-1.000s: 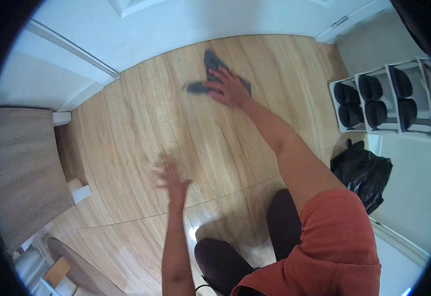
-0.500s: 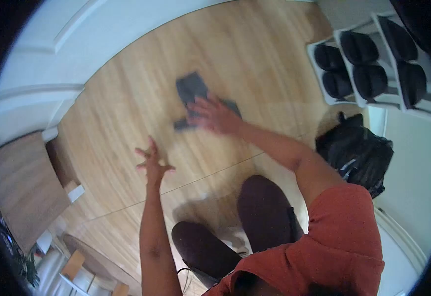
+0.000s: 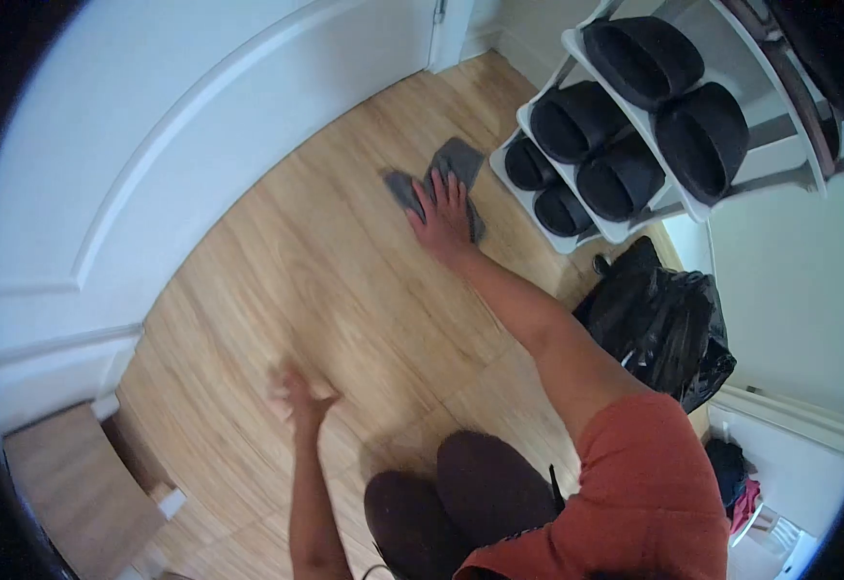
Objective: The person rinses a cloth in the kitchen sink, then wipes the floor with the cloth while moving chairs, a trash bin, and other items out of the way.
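A dark grey cloth [image 3: 457, 158] lies crumpled on the wood-look floor [image 3: 277, 251], close to the shoe rack. My right hand [image 3: 444, 217] presses flat on it, fingers stretched out, covering its middle. The cloth's corners stick out past the fingers on several sides. Lower left, my left hand [image 3: 298, 398] hovers over the floor with its fingers apart and nothing in it. It is somewhat blurred by motion.
A white shoe rack [image 3: 576, 43] with several black slippers [image 3: 644, 60] stands at upper right. Below it slumps a black plastic bag [image 3: 658, 324]. A white door [image 3: 200, 126] borders the floor at upper left. At lower left is a brown box-like piece [image 3: 79, 483].
My right hand and the cloth have moved across the floor toward the shoe rack. The view has shifted too, and the rack appears nearer. My left hand stays empty.
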Motion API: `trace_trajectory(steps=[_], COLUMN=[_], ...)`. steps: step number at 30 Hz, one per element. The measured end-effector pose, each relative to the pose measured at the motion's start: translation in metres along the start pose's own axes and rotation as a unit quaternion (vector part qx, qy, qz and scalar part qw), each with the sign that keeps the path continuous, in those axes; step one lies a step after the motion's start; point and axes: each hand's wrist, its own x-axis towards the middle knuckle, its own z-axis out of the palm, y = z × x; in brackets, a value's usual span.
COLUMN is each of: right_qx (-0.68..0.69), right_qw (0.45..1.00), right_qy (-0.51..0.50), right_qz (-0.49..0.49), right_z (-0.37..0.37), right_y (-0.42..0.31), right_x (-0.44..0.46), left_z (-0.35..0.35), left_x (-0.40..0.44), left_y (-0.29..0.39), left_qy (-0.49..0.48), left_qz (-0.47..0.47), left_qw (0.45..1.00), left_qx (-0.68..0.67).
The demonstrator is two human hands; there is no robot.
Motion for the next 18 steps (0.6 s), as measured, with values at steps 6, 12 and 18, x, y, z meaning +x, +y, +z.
trace_trajectory(steps=[6,12,18], right_qx=[-0.121,-0.056,-0.115], right_qw=[0.935,0.88,0.978], right_qy=[0.06,0.073,0.061], right_qz=[0.328,0.467,0.161], right_z=[0.057,0.065,0.061], right_y=[0.079,0.208,0.169], right_x=[0.158,0.25,0.238], left_z=[-0.068,-0.062,-0.063], left_x=[0.096,0.112,0.11], left_y=[0.214,0.209,0.213], left_qy=[-0.099,-0.119,-0.097], left_qz=[-0.049,-0.054,-0.036], left_qw=[0.992,0.991,0.994], left_qx=[0.053,0.018,0.043])
